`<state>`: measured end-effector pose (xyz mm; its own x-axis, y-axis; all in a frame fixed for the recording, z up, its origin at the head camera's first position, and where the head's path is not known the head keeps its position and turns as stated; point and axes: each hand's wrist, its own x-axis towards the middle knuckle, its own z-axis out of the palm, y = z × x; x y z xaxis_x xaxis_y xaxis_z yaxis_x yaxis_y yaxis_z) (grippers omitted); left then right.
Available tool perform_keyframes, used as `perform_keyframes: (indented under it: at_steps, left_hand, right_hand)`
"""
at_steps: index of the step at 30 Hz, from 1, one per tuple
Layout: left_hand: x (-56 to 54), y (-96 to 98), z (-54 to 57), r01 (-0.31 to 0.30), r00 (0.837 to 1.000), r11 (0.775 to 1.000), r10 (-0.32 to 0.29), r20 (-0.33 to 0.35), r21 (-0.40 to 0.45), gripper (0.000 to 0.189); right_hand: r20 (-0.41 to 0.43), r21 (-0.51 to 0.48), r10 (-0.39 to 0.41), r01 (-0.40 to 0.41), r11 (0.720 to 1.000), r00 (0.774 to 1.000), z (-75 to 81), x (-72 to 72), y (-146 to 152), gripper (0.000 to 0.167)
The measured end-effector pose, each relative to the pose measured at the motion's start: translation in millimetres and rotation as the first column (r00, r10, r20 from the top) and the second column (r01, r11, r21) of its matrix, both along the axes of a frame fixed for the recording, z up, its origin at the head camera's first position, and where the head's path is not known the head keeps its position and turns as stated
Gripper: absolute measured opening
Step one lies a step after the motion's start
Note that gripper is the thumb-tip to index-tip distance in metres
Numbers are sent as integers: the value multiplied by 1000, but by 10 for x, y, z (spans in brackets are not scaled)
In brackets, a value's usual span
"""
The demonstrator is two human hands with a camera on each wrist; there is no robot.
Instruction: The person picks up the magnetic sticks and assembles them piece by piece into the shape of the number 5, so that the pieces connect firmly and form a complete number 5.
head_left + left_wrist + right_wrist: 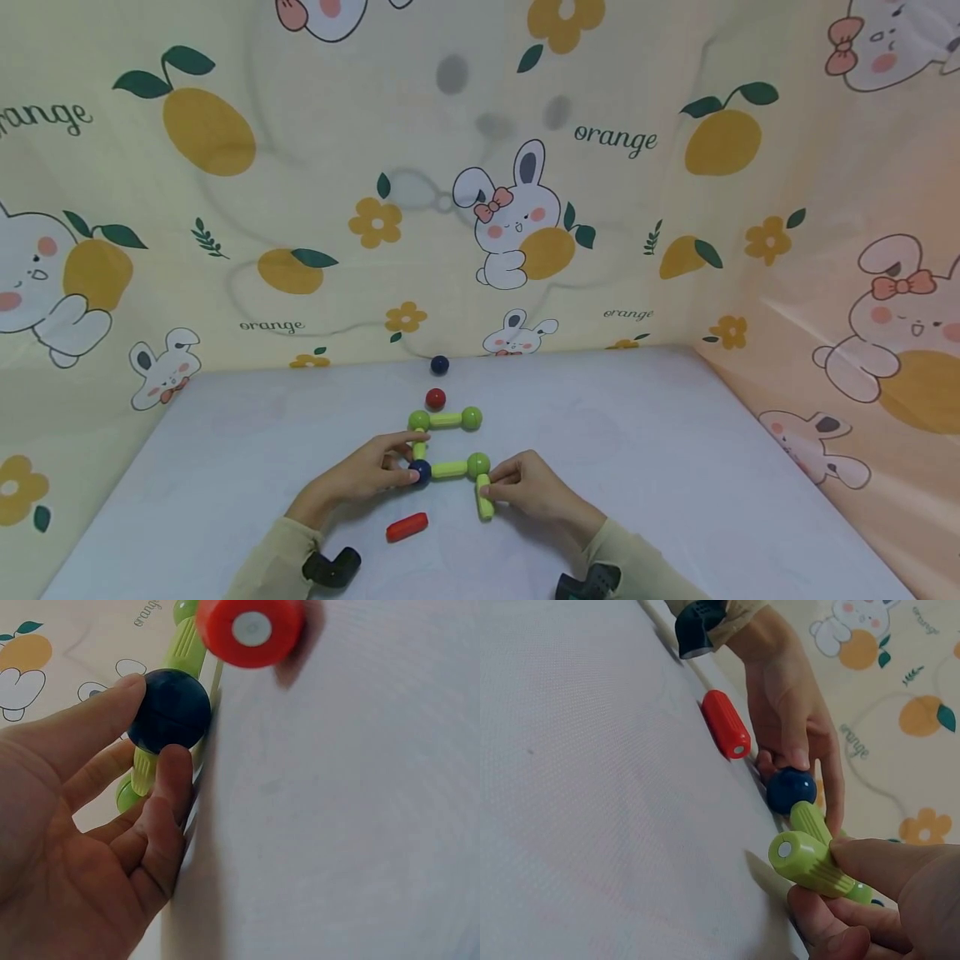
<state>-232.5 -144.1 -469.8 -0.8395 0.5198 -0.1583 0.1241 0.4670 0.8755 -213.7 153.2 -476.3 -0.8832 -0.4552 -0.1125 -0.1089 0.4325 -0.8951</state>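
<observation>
My left hand [365, 471] grips the dark blue ball [169, 712] at the left corner of a chain of light green rods and balls. From that ball one green rod [450, 470] runs right to a green ball [478, 464]; another leads back to a far green ball [419, 420], which joins a rod and a further green ball [471, 417]. Between thumb and fingers, my right hand [534, 490] pinches a green rod [815, 864] whose back end meets the near right green ball. Its free end shows a round metal disc in the right wrist view.
A red rod [407, 527] lies in front of the chain, nearer my left forearm. Behind the chain sit a red ball [436, 399] and a second dark blue ball [439, 365]. The white table [637, 433] meets a patterned cloth [480, 200] at its back and right.
</observation>
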Motion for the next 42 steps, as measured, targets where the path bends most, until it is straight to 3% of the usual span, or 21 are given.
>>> perform_keyframes:
  at_steps: [31,42]
  left_hand:
    - [7,1,3,1,1000,1000,-1,-2,7,60]
    - [2,6,-9,-7,1000,1000,7,0,2,60]
  right_hand:
    - [55,8,-44,44,999,998,-46,-28,-4,29]
    - [37,-14,-60,60,998,998,-37,-6,-23,25]
